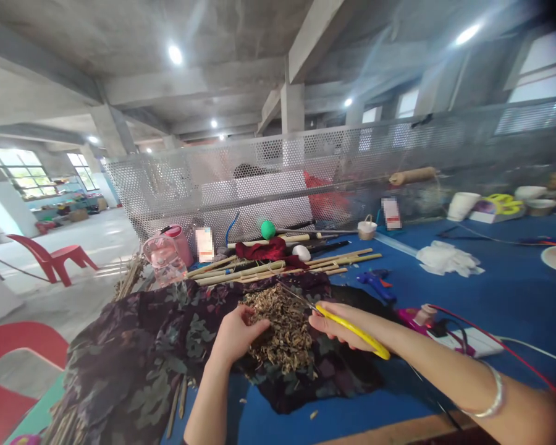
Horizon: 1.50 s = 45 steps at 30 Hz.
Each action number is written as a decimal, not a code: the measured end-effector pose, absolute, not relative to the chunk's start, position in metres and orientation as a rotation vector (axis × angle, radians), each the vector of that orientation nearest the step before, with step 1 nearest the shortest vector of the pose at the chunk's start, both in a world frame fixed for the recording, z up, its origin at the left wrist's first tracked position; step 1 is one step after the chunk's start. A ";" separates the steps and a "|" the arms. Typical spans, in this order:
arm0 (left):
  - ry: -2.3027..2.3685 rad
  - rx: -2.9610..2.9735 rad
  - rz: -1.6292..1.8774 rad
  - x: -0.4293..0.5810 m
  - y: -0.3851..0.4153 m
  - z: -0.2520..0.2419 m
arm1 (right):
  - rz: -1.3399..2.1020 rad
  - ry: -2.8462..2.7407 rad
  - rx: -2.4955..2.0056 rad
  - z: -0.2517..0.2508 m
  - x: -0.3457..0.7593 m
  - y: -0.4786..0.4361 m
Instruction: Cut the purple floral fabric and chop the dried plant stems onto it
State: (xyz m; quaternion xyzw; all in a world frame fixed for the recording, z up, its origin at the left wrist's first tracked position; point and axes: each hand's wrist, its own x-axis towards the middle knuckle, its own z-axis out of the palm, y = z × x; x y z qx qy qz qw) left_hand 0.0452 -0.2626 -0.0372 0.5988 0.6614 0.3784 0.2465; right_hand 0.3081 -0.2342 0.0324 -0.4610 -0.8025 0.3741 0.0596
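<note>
A heap of dried brown plant pieces [282,334] lies on a dark, flower-patterned cloth [152,340]. My left hand [236,334] rests at the heap's left side, thumb and fingers apart; some fingertips are hidden among the pieces. In my right hand [340,324] are scissors with yellow handles [359,334], seen nearly edge-on. Their thin metal blades point up and left over the heap's far right part. How far the blades stand apart cannot be made out.
Behind the cloth lie bamboo sticks [241,272], a dark red cloth [262,250] and a green ball [268,230]. A blue glue gun [377,284], a power strip [472,343] with cords and white gloves [449,258] are on the right. A perforated metal screen [241,191] edges the table.
</note>
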 end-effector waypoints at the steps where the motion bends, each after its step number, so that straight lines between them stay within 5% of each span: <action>1: 1.821 1.655 0.994 0.048 -0.260 -0.035 | 1.115 -2.412 -1.375 0.029 0.306 -0.233; 18: 0.980 0.596 1.504 0.089 -0.236 -0.035 | 0.742 -2.385 -1.335 -0.021 0.289 -0.237; 33: 1.193 0.810 1.483 0.104 -0.252 -0.036 | 0.305 -2.302 -1.335 -0.030 0.257 -0.249; 45: 1.293 0.924 1.449 0.101 -0.251 -0.040 | 0.372 -2.376 -1.407 -0.028 0.260 -0.247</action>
